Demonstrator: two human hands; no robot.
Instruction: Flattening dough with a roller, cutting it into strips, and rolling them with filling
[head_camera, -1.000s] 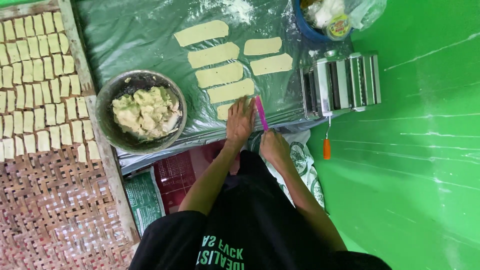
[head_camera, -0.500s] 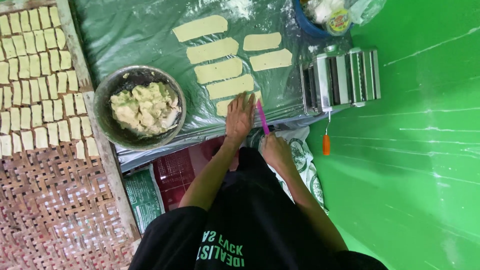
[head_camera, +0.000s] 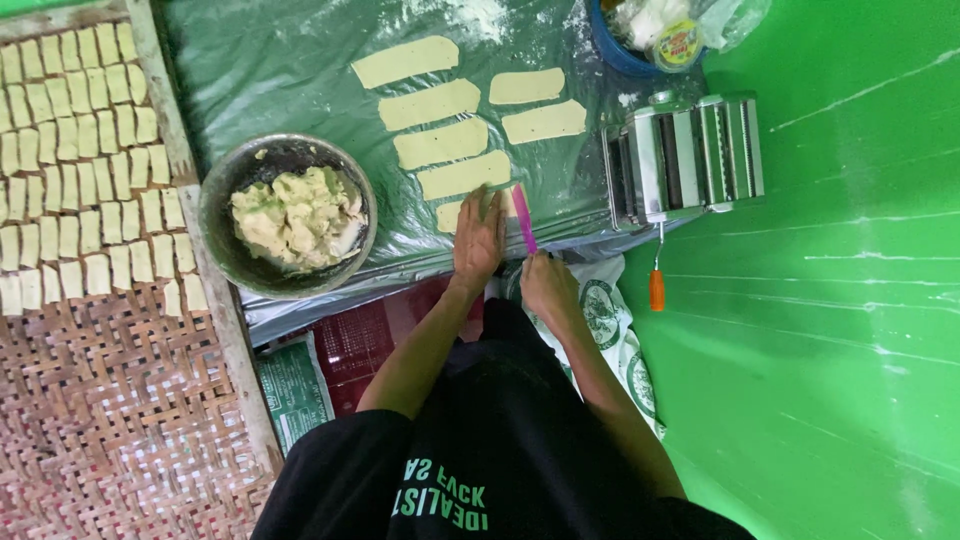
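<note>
While my left hand lies spread flat on the dough strip at six o'clock of the sheet, my right hand pinches the pink knife; dough likely soft, tearable: lift by ends.

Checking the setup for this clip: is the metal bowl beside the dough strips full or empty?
Partly full. The metal bowl sits upright with a pale, lumpy heap covering its middle, and dark inner wall showing around it.
</note>
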